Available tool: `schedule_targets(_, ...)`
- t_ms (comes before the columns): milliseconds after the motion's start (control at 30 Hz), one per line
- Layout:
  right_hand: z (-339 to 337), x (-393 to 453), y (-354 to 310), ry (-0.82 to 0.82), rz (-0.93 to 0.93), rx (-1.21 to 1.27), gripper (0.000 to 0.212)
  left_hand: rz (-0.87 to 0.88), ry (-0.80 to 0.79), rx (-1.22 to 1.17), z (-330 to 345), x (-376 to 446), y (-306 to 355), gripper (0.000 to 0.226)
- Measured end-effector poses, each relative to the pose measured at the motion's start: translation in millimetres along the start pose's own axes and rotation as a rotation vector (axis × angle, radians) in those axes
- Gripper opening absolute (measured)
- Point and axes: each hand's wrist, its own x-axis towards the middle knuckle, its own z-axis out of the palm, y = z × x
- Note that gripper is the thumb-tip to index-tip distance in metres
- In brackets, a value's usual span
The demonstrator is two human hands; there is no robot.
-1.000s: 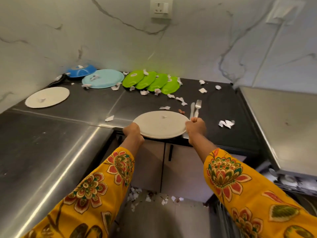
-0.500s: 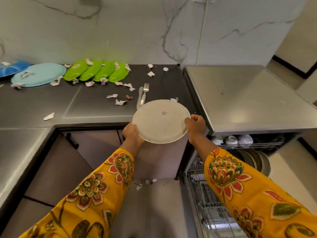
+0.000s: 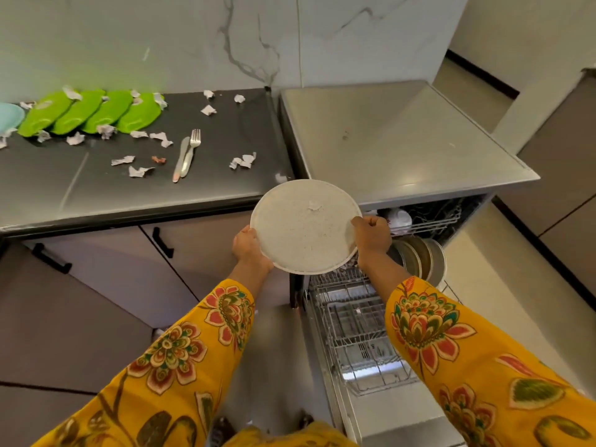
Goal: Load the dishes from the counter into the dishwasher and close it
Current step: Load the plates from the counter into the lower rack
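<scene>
A round beige plate (image 3: 303,225) with crumbs and a paper scrap on it is held in the air in front of the counter edge. My left hand (image 3: 248,246) grips its left rim and my right hand (image 3: 371,235) grips its right rim. Below and to the right, the dishwasher stands open with its lower wire rack (image 3: 351,324) pulled out. Several plates (image 3: 419,256) stand at the back of that rack. White cups (image 3: 400,217) sit in the upper rack. On the dark counter (image 3: 209,191) lie several green plates (image 3: 90,112), a fork (image 3: 190,151) and a knife (image 3: 178,158).
Torn paper scraps (image 3: 243,161) litter the counter. A light blue plate (image 3: 9,116) shows at the left edge. A steel worktop (image 3: 403,140) covers the dishwasher. Cabinet doors with black handles (image 3: 163,241) sit under the counter. The open dishwasher door (image 3: 387,411) lies low by my right arm.
Both hands have lifted the beige plate off the counter and carried it right, toward the open dishwasher. My view has swung right, bringing the racks into sight.
</scene>
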Motion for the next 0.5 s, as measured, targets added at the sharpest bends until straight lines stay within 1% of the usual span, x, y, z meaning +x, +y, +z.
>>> schedule_targets(100, -20.4, 7.9, 13.4, 0.035, 0.045, 0.031, 0.024, -0.018, -0.009, 0.009, 8.5, -7.0, -20.4, 0.007)
schedule_targets(200, -38.6, 14.5, 26.6, 0.086, 0.076, 0.013, 0.020, -0.040, -0.039, 0.049, 11.9, -16.9, -37.4, 0.016)
schedule_targets(333, -59.2, 21.5, 45.3, 0.111, 0.157, -0.048, 0.040, -0.053, -0.054, 0.102, 13.6, -23.6, -61.3, 0.006)
schedule_targets(400, -67.3, 25.8, 57.5, 0.127, 0.190, -0.063, 0.044, -0.086, -0.061, 0.110, 13.5, -24.8, -70.8, 0.013)
schedule_targets(500, -78.9, 26.4, 72.3, 0.142, 0.217, -0.067, 0.039, -0.134, -0.046, 0.133, 12.8, -28.5, -84.1, 0.035)
